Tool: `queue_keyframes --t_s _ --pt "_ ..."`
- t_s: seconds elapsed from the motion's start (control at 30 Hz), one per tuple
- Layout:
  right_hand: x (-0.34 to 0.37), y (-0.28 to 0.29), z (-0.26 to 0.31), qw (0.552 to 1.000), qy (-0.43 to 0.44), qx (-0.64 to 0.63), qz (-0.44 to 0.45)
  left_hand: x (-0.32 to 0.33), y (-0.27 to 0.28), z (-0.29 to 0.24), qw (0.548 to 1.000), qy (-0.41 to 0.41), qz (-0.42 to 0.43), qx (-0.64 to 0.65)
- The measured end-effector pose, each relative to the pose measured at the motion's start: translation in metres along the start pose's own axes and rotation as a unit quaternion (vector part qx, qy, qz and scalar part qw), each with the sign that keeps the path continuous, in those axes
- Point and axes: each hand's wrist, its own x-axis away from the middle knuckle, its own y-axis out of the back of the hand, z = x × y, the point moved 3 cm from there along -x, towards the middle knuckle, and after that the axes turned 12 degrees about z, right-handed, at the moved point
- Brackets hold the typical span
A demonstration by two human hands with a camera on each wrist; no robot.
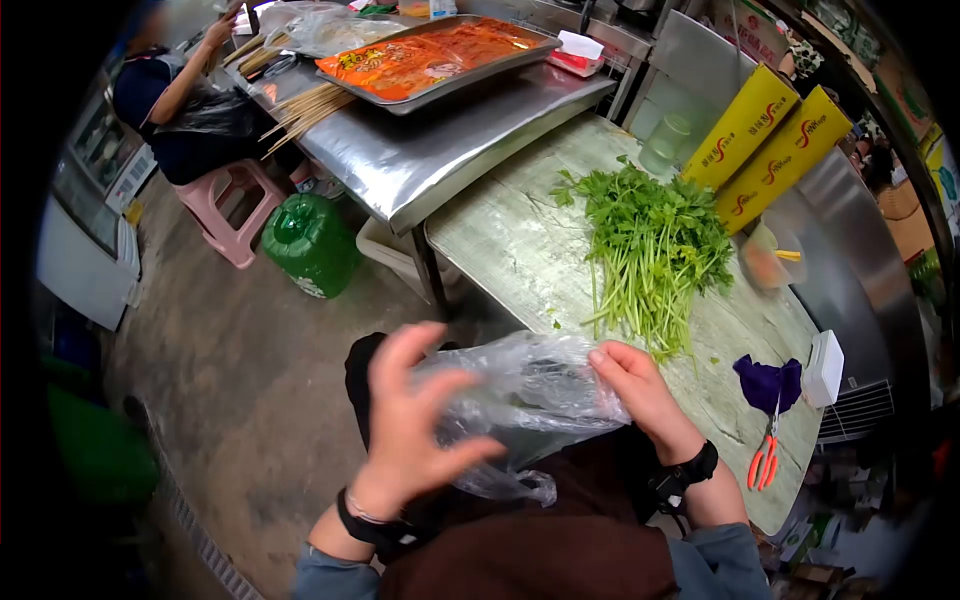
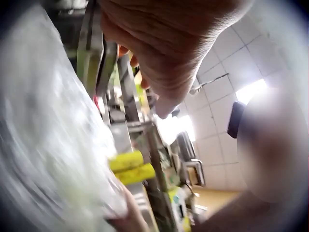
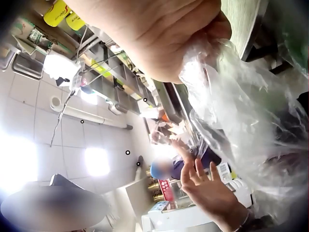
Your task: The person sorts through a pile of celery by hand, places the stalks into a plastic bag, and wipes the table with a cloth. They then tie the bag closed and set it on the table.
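Note:
A clear plastic bag [image 1: 530, 385] hangs crumpled over the lap in the head view. My right hand [image 1: 645, 395] pinches its right edge between thumb and fingers. At the bag's left side my left hand [image 1: 415, 420] is spread, blurred, with fingers apart; the right wrist view shows this left hand [image 3: 210, 188] with nothing in its fingers. Bag plastic [image 3: 241, 101] bunches at my right hand [image 3: 159, 38] there. The left wrist view has the bag [image 2: 53, 125] beside my left hand [image 2: 164, 48].
Leafy green stalks [image 1: 650, 250] lie on the pale table [image 1: 500, 220], near yellow boxes [image 1: 745, 130] and orange-handled scissors [image 1: 765, 460]. A tray of red food [image 1: 440, 60] stands on the steel table [image 1: 400, 165]. A person [image 1: 170, 100] sits at the upper left beside a green container [image 1: 310, 250].

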Motion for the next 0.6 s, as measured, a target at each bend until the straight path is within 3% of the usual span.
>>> queue_keyframes --t_s 0.03,0.07,0.17,0.27,0.37,0.47,0.57,0.6 --pt "-0.004 -0.004 0.004 1.000 0.002 0.004 0.018 -0.007 -0.015 -0.016 0.995 -0.029 0.073 -0.054" --pt "-0.005 -0.007 0.008 0.999 0.005 0.008 0.035 -0.010 -0.031 -0.018 0.991 0.009 0.092 -0.100" --pt "0.006 0.005 0.019 1.000 0.008 0.022 -0.007 0.008 -0.058 0.067 0.977 0.025 0.096 -0.191" --pt "0.013 0.034 0.008 0.985 0.031 0.154 -0.067 0.006 -0.021 0.058 0.980 0.114 0.114 -0.121" --pt "0.018 0.036 0.014 0.941 0.046 0.312 -0.122 0.001 0.005 0.052 0.976 0.120 0.154 -0.102" --pt "0.030 0.021 0.040 0.902 0.015 0.415 -0.114 0.008 0.031 0.041 0.979 0.141 0.096 -0.112" --pt "0.039 0.017 0.029 0.843 0.126 0.519 -0.067 0.021 0.041 0.027 0.972 0.143 0.060 -0.179" --pt "0.043 0.010 0.040 0.826 0.162 0.530 -0.103 0.024 0.039 0.017 0.981 0.132 0.072 -0.123"
